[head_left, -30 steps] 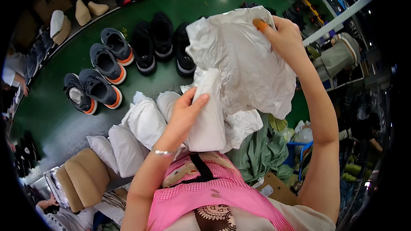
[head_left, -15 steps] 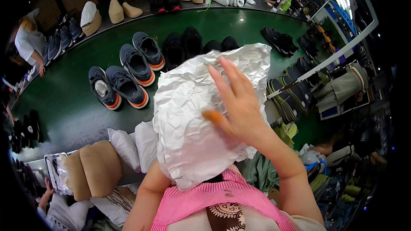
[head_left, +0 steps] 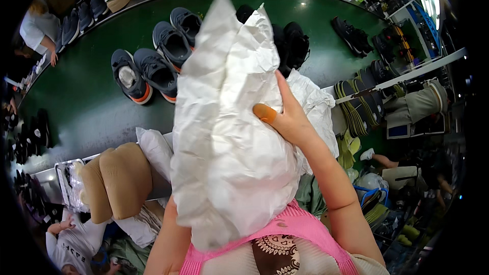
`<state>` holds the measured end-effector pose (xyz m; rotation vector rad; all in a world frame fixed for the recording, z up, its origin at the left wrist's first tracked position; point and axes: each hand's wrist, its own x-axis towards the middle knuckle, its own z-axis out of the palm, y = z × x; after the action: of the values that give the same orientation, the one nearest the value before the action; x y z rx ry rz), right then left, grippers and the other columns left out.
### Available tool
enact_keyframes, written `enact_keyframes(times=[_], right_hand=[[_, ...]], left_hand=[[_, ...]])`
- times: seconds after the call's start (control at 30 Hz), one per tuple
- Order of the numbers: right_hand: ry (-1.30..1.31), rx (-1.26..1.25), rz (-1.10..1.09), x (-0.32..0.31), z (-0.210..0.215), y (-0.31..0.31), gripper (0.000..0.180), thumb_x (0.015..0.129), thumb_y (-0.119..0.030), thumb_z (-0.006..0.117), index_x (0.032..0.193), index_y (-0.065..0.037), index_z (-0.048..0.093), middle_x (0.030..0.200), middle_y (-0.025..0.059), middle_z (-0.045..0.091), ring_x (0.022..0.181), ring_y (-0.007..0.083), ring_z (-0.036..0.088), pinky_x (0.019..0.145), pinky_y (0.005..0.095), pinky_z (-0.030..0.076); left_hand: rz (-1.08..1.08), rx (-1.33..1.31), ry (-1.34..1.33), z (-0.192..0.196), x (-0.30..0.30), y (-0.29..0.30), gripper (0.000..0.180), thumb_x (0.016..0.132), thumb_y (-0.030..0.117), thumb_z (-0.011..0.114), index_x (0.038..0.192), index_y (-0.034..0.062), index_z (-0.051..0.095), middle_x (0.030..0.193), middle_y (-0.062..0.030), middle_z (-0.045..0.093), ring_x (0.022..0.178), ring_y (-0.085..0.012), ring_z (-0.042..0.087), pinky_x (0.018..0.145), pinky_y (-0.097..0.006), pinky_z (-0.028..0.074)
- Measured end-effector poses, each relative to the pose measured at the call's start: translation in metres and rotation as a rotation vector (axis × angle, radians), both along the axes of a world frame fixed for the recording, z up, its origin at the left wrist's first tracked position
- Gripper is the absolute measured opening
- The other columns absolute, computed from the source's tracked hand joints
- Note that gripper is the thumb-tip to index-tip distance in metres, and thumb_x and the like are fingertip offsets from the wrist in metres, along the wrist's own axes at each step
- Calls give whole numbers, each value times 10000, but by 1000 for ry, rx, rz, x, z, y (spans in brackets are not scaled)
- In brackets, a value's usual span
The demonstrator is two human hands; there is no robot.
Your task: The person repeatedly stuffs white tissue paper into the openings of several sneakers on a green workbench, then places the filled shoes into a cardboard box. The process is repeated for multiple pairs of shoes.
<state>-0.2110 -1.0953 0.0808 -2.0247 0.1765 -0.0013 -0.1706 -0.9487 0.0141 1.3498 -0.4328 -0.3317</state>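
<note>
Since half a second ago your paper (head_left: 224,137) has folded and swung up, its tip now poking well up over the table (head_left: 97,102), and your right hand (head_left: 282,107) has gone from splayed across the middle to holding the right side. You've got the thumb, the one with the orange cover (head_left: 264,113), pressed on the front of the paper, and the other fingers run up its edge and out of sight behind. Can't tell what your left hand is doing, the paper hides it; only the forearm (head_left: 169,239) shows below. The paper itself is upright-ish and creased, right in front of your chest, its bottom hanging over your pink apron (head_left: 318,231). More crumpled paper shows just right of your wrist. Past it on the table you've got grey shoes (head_left: 127,76) to the left and black shoes (head_left: 295,46) to the right, plus a white pillow (head_left: 153,145) beside the tan forms (head_left: 125,181) nearer you.
</note>
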Motion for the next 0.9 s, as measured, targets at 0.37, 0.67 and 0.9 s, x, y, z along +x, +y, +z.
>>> enact_keyframes(times=[0.37, 0.67, 0.9], right_hand=[[71, 569, -71, 15, 5, -21, 782, 688, -190, 777, 1323, 9, 366, 1192, 127, 552, 1062, 214, 551, 911, 319, 443], [-73, -279, -262, 25, 2, 18, 920, 676, -287, 736, 1396, 25, 255, 1202, 261, 534, 1045, 367, 575, 845, 411, 471], [-295, -41, 54, 21, -6, 24, 820, 798, -257, 643, 1443, -37, 186, 1310, 226, 472, 1180, 306, 499, 961, 338, 400]], left_hand=[[65, 14, -194, 9, 51, 11, 226, 937, 133, 501, 1074, -8, 613, 910, -17, 629, 808, -72, 561, 717, -235, 461], [462, 153, -341, 34, 0, -23, 447, 963, 317, 482, 1220, -48, 503, 1198, -165, 551, 1104, -198, 525, 944, -284, 397], [230, -573, 225, 43, 29, 4, 629, 943, 490, 435, 1309, -20, 408, 1289, -105, 496, 1138, -211, 525, 994, -324, 404]])
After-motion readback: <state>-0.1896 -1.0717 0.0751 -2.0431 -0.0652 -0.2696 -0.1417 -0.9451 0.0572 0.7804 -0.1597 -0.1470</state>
